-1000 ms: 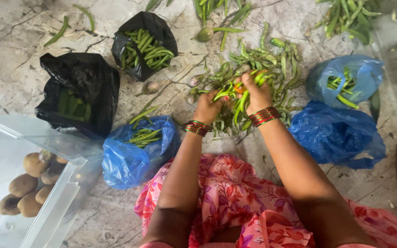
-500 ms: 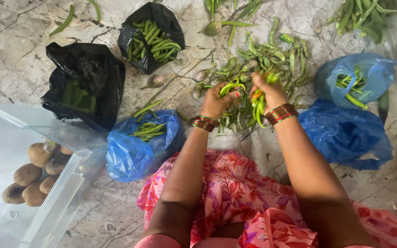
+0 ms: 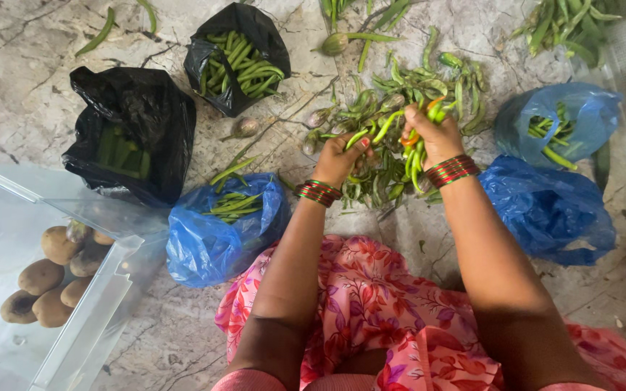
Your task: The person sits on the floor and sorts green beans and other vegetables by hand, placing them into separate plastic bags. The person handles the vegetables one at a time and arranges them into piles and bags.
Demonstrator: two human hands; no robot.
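A loose heap of green chillies and pods (image 3: 400, 101) lies on the marble floor in front of me. My right hand (image 3: 435, 136) is closed around a bunch of green chillies (image 3: 416, 161) that hang down from my fist. My left hand (image 3: 342, 156) grips a few more chillies (image 3: 372, 132) just to the left, almost touching the right hand. Both wrists wear red and green bangles. My pink floral dress (image 3: 393, 311) fills the bottom of the view.
Two black bags (image 3: 139, 116) (image 3: 244, 29) with green vegetables sit at upper left. Blue bags lie at left (image 3: 219, 232), right (image 3: 552, 210) and upper right (image 3: 552, 119). A clear plastic drawer (image 3: 88, 318) at lower left holds potatoes (image 3: 41, 275). More pods (image 3: 566, 22) lie at top right.
Both hands have lifted slightly off the heap with their chillies and stay close together; the view has shifted a little.
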